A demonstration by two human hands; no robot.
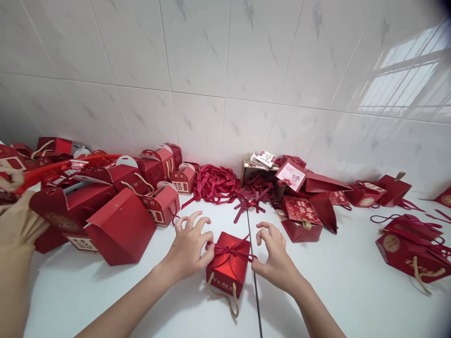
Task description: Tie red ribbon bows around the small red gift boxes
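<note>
A red gift box (227,277) with a rope handle stands on the white table in front of me. Across its folded top lies a dark red ribbon (230,252), crossed in the middle into a bow-like knot. At the box's left side, my left hand (192,244) pinches the ribbon between thumb and index finger, the other fingers raised. On the right, my right hand (273,256) pinches the ribbon's other side near the box's top edge, its remaining fingers curled. The rope handle (225,295) hangs down the side facing me.
Behind the box lie a heap of red ribbons (215,184) and dark strips (255,192). Red boxes (121,227) crowd the left, where another person's sleeve (17,244) reaches in. More boxes (301,218) stand right, including a tied one (412,246). A tiled wall (197,117) rises behind.
</note>
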